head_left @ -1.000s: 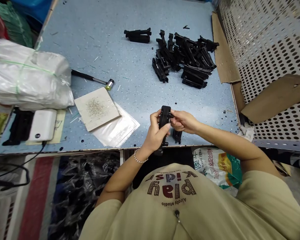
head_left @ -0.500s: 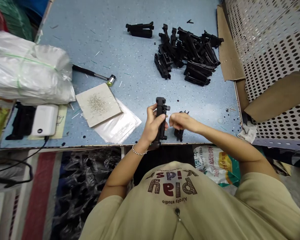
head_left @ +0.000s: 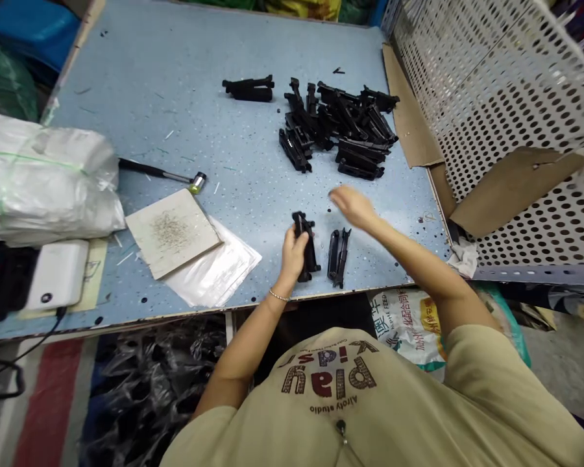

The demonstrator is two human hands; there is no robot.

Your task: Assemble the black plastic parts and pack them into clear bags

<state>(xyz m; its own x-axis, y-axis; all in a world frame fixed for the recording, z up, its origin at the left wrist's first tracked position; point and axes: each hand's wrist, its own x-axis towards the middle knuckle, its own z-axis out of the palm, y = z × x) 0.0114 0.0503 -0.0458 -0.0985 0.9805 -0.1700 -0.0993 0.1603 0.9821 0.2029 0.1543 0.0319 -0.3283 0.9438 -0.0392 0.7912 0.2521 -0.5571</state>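
Observation:
My left hand [head_left: 292, 256] is closed around a long black plastic part [head_left: 307, 250] with small lugs along its side, low over the front of the table. The fingers behind the part are hidden. My right hand [head_left: 353, 206] is over the table to the right and farther forward, its fingers loosely stretched out and slightly blurred; nothing shows in it. Between my hands and the table's front edge lies another black part [head_left: 339, 257], made of two long pieces side by side. A heap of similar black parts [head_left: 343, 123] lies beyond my right hand.
To the left are a rubber-tipped hammer [head_left: 175, 175], a square board [head_left: 172, 233] on clear plastic bags [head_left: 233, 272], a wrapped white bundle [head_left: 43, 175] and a white power bank [head_left: 58, 275]. One pair of black parts [head_left: 248, 89] lies apart. A perforated panel [head_left: 496, 130] borders the right.
My right hand has moved away from beside the left hand, forward toward the heap. My left hand still grips the black part, now lower and turned. The camera view has shifted.

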